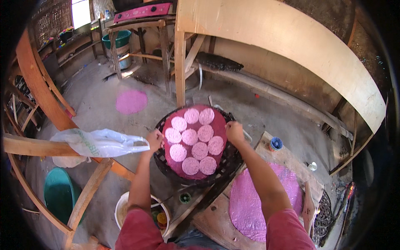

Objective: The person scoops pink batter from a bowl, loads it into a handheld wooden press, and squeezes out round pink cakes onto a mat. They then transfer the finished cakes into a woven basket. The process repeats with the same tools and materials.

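Observation:
Eleven or so, that is several, pale pink ridged discs lie on a dark pink sheet over a black lattice tray. My left hand grips at the left edge of the sheet, fingers closed. On the opposite edge, my right hand is closed at the sheet's rim; whether it also holds the tray beneath is unclear. Below my right forearm, a wrinkled pink sheet lies on a wooden board, with a small blue container near its far end.
Wooden beams with a white plastic bag stand left, beside a green tub. A white bucket is below me. Ahead are a wooden stand with a pink appliance, a pink patch on the floor, and a pale panel.

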Demonstrator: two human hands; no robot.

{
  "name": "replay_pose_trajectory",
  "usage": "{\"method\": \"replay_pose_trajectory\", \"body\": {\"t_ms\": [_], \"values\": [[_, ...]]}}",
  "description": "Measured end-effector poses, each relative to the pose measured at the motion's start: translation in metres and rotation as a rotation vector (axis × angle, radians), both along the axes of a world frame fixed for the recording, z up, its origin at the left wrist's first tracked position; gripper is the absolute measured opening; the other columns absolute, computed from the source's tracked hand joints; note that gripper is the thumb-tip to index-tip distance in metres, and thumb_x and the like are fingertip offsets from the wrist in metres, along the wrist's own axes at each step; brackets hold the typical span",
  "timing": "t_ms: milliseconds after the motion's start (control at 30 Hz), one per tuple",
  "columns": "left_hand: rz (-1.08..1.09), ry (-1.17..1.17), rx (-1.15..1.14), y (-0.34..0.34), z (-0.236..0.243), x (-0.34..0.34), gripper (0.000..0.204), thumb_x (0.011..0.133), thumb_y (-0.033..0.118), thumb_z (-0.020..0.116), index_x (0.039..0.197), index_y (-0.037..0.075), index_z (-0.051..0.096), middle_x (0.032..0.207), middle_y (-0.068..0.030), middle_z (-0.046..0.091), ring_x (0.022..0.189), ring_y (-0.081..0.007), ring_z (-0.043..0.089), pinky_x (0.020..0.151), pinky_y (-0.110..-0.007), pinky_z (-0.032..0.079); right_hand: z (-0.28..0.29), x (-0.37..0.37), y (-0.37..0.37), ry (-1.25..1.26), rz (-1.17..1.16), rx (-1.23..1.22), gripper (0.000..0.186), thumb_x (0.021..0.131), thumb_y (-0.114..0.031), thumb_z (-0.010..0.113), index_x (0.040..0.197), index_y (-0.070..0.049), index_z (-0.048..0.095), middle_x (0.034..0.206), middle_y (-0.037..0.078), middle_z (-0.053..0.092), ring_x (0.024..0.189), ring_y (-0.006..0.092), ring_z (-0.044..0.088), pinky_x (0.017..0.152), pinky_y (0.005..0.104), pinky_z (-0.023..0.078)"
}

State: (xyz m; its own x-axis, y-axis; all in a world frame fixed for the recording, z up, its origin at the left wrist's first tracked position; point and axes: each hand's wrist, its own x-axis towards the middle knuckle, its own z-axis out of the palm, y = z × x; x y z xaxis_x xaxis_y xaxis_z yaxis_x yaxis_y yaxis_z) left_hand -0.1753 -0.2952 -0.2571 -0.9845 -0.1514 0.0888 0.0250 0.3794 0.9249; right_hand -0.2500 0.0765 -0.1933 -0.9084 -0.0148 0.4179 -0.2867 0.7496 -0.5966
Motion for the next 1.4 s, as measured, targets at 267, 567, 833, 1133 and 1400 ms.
{"method": "replay_pose_trajectory", "body": {"t_ms": [267,567,833,1133,1400], "values": [[0.107,-0.010,-0.466,-0.001,-0.090,-0.041,0.012,0.087,0.013,0.065,0.091,0.003,0.061,0.075,-0.0162,0.068,0.074,-0.0324,0.069,0.070,-0.043,0.055,-0.033,-0.016,0.010,-0.278,-0.048,0.400,0.015,0.084,-0.009,0.059,0.089,0.000,0.070,0.092,0.026,0.067,0.086,0.0435,0.066,0.079,0.0487,0.053],[-0.007,0.264,-0.730,0.073,0.008,-0.002,0.045,0.084,0.017,0.069,0.123,0.001,0.052,0.110,-0.0248,0.060,0.103,-0.0408,0.059,0.088,-0.047,0.048,0.109,0.217,0.073,-0.354,0.495,0.153,0.018,0.085,-0.012,0.064,0.099,-0.001,0.068,0.098,0.018,0.069,0.087,0.0359,0.067,0.077,0.0431,0.054],[-0.398,0.263,-0.460,0.187,0.074,0.067,0.038,0.087,0.009,0.064,0.123,0.002,0.053,0.116,-0.0195,0.057,0.111,-0.0362,0.054,0.095,-0.043,0.042,0.157,0.413,0.211,-0.291,-0.220,0.018,0.014,0.086,-0.009,0.067,0.099,-0.008,0.072,0.089,0.012,0.070,0.069,0.0171,0.065,0.061,0.0326,0.053],[-0.411,0.159,-0.402,0.231,0.090,0.138,0.032,0.090,0.007,0.058,0.121,0.001,0.056,0.111,-0.0133,0.059,0.099,-0.0248,0.058,0.087,-0.036,0.046,0.009,0.563,0.519,0.018,-1.058,-1.016,0.021,0.094,-0.018,0.059,0.090,0.000,0.067,0.071,0.005,0.065,0.063,0.0141,0.064,0.059,0.0294,0.054],[-0.383,0.219,-0.721,0.239,0.140,0.177,0.036,0.088,0.004,0.056,0.124,0.000,0.056,0.117,-0.0196,0.060,0.104,-0.0324,0.058,0.089,-0.040,0.047,-0.103,0.489,0.592,-0.743,-1.129,0.316,0.030,0.084,-0.019,0.059,0.107,-0.003,0.068,0.112,0.018,0.064,0.106,0.0351,0.062,0.087,0.0465,0.050]]}}
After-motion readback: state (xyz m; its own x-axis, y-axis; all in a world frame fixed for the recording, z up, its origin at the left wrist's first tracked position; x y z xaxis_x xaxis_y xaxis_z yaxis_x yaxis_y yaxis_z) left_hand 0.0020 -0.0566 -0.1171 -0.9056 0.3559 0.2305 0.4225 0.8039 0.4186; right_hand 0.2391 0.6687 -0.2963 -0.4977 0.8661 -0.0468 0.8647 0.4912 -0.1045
